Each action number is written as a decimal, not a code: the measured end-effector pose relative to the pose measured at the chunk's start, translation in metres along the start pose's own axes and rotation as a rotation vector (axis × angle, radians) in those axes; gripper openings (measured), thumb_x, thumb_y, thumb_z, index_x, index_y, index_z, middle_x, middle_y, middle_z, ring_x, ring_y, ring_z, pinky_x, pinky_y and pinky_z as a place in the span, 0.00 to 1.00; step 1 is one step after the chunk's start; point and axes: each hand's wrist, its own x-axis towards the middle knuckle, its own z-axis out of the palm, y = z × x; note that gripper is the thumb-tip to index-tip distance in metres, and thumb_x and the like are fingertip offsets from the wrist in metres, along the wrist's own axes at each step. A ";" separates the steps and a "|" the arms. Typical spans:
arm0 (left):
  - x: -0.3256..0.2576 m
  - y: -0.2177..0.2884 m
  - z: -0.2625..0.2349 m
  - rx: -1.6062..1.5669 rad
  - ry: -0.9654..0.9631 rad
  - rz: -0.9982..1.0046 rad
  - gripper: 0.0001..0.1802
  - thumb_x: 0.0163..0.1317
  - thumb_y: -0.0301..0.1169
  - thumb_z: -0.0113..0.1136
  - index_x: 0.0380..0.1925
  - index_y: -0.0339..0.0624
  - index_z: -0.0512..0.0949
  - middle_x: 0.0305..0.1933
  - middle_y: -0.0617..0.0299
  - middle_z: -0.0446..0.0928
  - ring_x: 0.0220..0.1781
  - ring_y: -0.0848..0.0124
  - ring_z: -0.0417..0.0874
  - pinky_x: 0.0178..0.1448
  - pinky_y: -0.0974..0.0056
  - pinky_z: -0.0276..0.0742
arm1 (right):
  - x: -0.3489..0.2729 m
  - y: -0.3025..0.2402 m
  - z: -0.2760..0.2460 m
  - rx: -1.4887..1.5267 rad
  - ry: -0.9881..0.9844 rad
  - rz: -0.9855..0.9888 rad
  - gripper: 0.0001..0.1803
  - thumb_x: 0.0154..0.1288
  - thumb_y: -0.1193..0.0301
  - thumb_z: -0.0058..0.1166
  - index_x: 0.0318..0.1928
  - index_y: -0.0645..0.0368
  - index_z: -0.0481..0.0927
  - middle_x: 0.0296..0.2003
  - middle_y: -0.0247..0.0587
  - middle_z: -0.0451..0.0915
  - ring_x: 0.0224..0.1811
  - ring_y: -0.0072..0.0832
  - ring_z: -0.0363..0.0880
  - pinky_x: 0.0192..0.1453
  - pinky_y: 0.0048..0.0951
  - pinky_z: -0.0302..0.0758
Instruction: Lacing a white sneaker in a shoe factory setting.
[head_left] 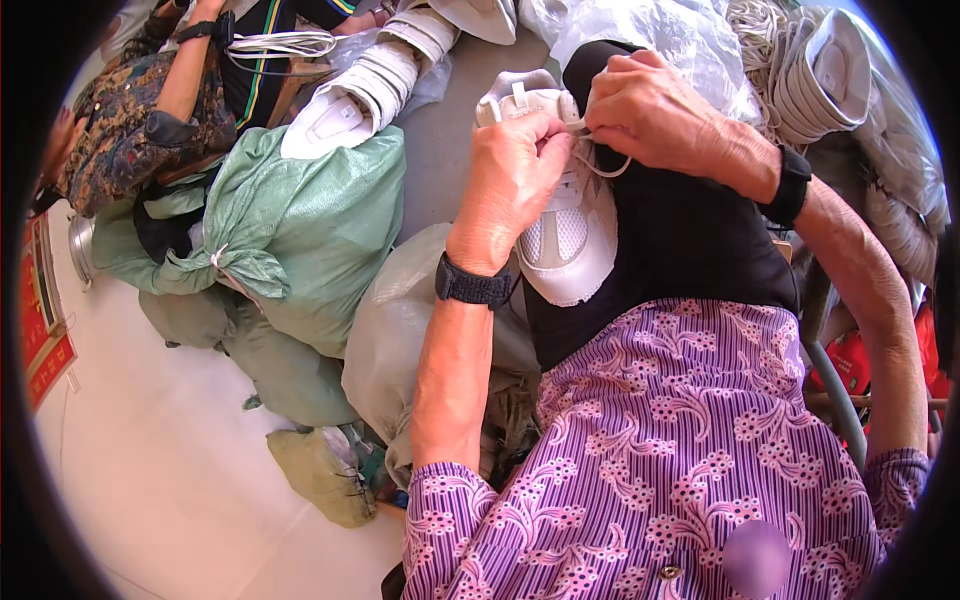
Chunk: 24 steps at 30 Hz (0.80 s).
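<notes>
A white sneaker (575,240) with mesh panels rests on my black-trousered thigh, its toe pointing toward me. Over its upper part, my left hand (518,170) is closed, fingers curled at the lacing; what sits between its fingertips is partly hidden. Just right of the shoe's collar, my right hand (645,115) pinches a white shoelace (608,172), which loops down beside the tongue. Both wrists wear black bands.
Stacked white shoe uppers (370,90) lie on a green sack (300,220) to the left. More stacked shoes (825,75) and bundled laces (757,35) are at the far right. Clear plastic (650,30) lies beyond my hands. Another person's arm (185,75) shows at upper left.
</notes>
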 end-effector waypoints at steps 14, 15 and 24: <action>0.026 -0.009 -0.003 0.051 -0.292 -0.148 0.12 0.56 0.29 0.56 0.36 0.37 0.84 0.22 0.65 0.78 0.21 0.79 0.74 0.27 0.71 0.71 | 0.002 -0.009 0.026 -0.116 0.043 0.038 0.02 0.48 0.72 0.56 0.24 0.52 0.81 0.28 0.28 0.77 0.39 0.28 0.73 0.52 0.40 0.64; 0.028 -0.009 -0.002 0.035 -0.320 -0.177 0.11 0.55 0.28 0.56 0.36 0.36 0.84 0.22 0.66 0.78 0.20 0.79 0.74 0.26 0.71 0.70 | 0.001 -0.010 0.025 -0.124 0.037 0.038 0.02 0.48 0.72 0.56 0.25 0.52 0.81 0.28 0.28 0.77 0.40 0.28 0.73 0.53 0.40 0.64; 0.028 -0.002 -0.001 -0.057 -0.299 -0.268 0.09 0.55 0.28 0.58 0.33 0.37 0.84 0.21 0.67 0.77 0.20 0.80 0.72 0.25 0.72 0.68 | 0.000 -0.011 0.024 -0.159 0.020 0.048 0.03 0.47 0.68 0.58 0.23 0.52 0.80 0.28 0.29 0.76 0.40 0.29 0.72 0.50 0.39 0.64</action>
